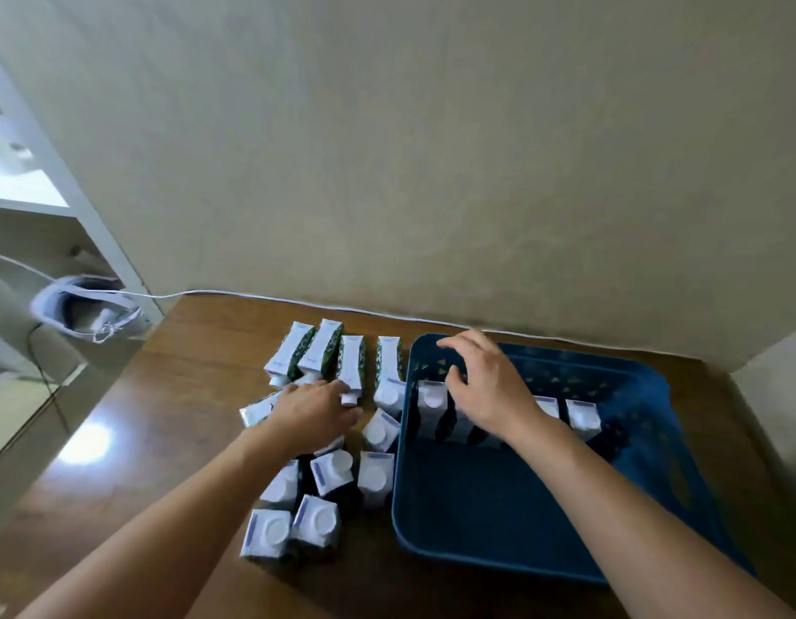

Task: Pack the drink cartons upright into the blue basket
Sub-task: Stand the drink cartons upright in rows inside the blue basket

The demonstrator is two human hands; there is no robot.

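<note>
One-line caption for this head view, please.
Right hand hovers over upright cartons in the blue basket while left hand reaches among cartons on the table.

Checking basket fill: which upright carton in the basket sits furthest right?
The carton at the row's right end, clear of the right hand; the others stand left of it, partly under that hand.

lighting: soft, even, moderately dim indoor light, with one round white glare spot on the table (87,443) at left and a bright, washed-out shelf (20,189) at the far left edge. shadows: faint and diffuse, darkest inside the basket (485,507). quality: slight motion blur on both hands and the cartons (331,473), soft overall focus, strong wide-angle bending of the wall line and table edges.
</note>
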